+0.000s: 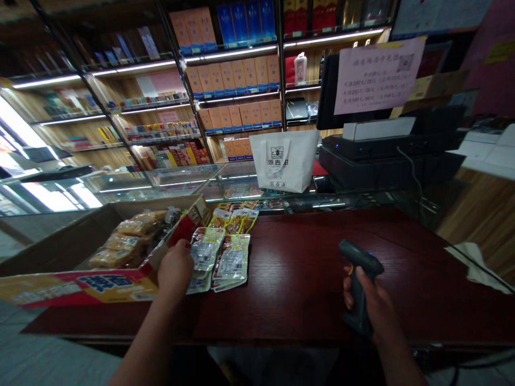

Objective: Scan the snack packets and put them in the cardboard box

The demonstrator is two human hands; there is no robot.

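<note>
My right hand [368,300] is wrapped round a dark barcode scanner [358,273], held above the right part of the counter with its head pointing up and forward. My left hand [175,265] is at the right wall of an open cardboard box [108,287]. Its fingers are curled beside the left edge of a stack of flat snack packets [204,249]; what they grip is hidden. A second stack of snack packets [231,262] lies just to the right. Behind these are yellow-edged snack pouches [237,221]. Wrapped bread-like packs [124,241] lie inside the box.
The dark red wooden counter [289,273] spans the front. At its back stand a white paper bag [285,161] and a glass display case [225,177]. A monitor [330,91] with a pink notice rises at right, cables beside it. Shelves of boxes [233,75] line the wall.
</note>
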